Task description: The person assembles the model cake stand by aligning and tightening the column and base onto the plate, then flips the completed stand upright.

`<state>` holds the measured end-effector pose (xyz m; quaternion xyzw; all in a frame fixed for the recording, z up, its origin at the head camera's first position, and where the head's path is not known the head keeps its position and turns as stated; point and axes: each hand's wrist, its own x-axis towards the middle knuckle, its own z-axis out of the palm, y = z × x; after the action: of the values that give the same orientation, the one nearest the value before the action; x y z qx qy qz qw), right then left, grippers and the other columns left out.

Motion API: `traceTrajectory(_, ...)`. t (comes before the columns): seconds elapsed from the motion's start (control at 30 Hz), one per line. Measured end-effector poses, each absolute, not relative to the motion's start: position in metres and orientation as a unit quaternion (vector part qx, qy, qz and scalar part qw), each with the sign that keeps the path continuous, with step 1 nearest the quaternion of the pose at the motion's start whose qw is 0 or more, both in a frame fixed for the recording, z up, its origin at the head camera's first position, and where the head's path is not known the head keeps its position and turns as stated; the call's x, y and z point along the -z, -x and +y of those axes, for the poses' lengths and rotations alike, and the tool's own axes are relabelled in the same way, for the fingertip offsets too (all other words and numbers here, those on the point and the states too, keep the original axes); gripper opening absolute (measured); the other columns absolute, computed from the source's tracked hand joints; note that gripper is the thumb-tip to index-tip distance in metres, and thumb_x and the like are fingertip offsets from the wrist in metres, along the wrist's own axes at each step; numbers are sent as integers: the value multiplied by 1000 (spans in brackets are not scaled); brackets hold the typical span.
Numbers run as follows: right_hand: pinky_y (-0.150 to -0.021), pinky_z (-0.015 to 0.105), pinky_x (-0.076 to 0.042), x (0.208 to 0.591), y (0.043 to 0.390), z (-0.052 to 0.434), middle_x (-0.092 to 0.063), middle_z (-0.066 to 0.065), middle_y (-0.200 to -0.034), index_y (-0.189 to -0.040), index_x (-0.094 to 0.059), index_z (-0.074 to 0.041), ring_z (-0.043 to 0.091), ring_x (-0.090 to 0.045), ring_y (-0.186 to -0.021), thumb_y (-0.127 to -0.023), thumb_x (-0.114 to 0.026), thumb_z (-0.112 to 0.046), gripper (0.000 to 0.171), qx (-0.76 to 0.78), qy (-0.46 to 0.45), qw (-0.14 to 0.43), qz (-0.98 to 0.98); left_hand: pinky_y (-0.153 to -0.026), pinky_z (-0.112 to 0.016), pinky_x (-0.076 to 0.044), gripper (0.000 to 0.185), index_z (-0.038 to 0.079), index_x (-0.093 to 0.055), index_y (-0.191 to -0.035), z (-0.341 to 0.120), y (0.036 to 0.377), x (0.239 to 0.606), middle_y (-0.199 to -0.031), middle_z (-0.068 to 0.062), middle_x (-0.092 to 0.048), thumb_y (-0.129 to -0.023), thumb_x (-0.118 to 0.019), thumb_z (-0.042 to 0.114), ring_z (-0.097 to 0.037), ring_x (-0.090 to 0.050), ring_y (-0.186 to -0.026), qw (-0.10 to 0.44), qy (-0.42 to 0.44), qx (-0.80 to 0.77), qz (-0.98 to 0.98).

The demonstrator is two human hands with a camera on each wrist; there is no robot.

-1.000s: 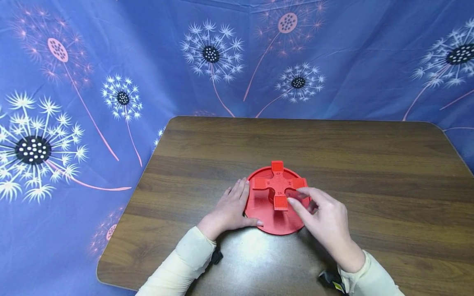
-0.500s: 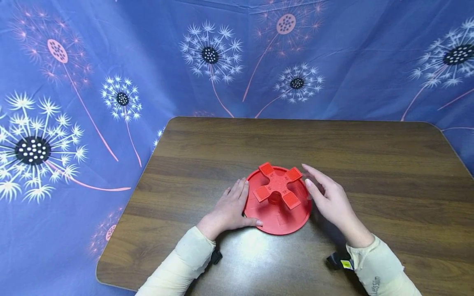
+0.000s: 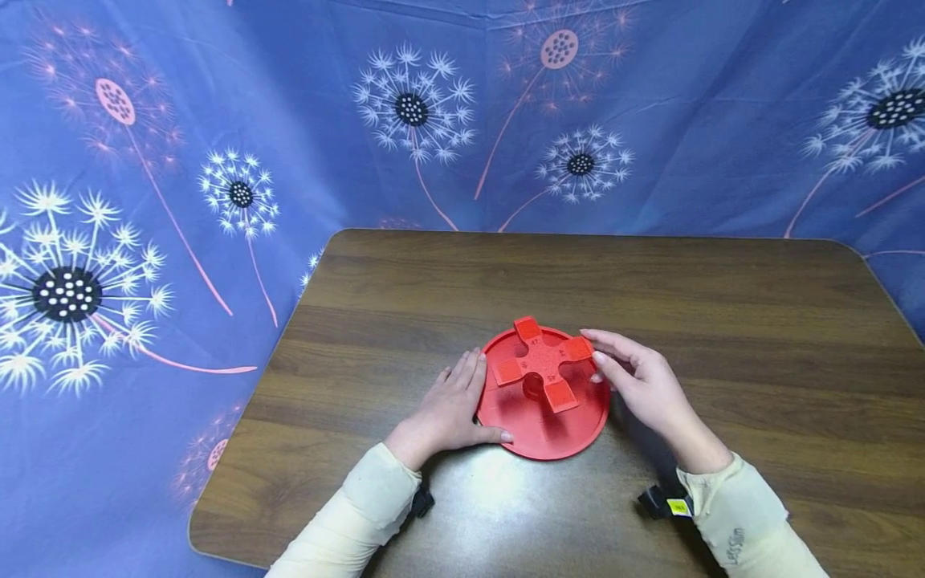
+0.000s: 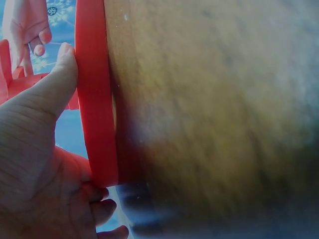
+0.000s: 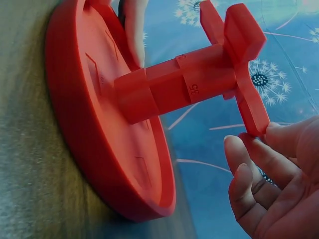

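Note:
A red round base [image 3: 542, 437] with a raised rim lies on the table. From its middle rises a short red column [image 5: 169, 89] marked with numbers, topped by a red four-armed cross [image 3: 543, 360], also numbered. My left hand [image 3: 451, 405] rests against the base's left side, its fingers straight along the rim and the thumb over the front edge. At the right, my right hand [image 3: 643, 385] pinches the end of one cross arm between thumb and forefinger. The right wrist view shows its other fingers bent, touching nothing.
A brown wood-grain table [image 3: 723, 321] spreads around the base. Behind and to the left hangs a blue cloth [image 3: 289, 96] with a dandelion print. Both forearms wear pale sleeves [image 3: 751, 522].
The cross turned counterclockwise on its column, then slightly back clockwise. My right hand left the front arm, moved right, and now pinches the right arm. My left hand stayed in place.

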<state>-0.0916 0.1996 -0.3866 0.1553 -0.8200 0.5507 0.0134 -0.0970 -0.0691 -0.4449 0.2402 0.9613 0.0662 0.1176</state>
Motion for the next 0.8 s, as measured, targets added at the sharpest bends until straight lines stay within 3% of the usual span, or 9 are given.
traceTrajectory(0.2, -61, 28, -51, 388, 81, 204, -61, 17, -103, -115, -54, 0, 13, -63, -71, -82, -59, -3, 33, -565, -148, 20, -811, -104, -44, -16, 119, 6, -2, -141, -69, 97, 444, -147, -11, -2, -60, -40, 82, -22, -1, -134, 129, -237, -66, 961)
traceTrajectory(0.5, -55, 23, -50, 389, 68, 202, -64, 19, -91, -105, -56, 3, 12, -62, -65, -75, -65, 3, 32, -572, -158, 37, -804, -104, -44, -16, 118, 5, -4, -142, -70, 97, 444, -147, -12, -4, -60, -42, 81, -23, -2, -134, 123, -238, -69, 961)
traceTrajectory(0.8, -57, 17, -47, 388, 66, 200, -66, 11, -90, -108, -60, -2, 16, -63, -73, -76, -66, -2, 32, -525, -141, 64, -837, -104, -44, -16, 118, 5, -4, -142, -69, 97, 445, -147, -11, -3, -60, -42, 82, -22, -1, -134, 128, -235, -73, 961)
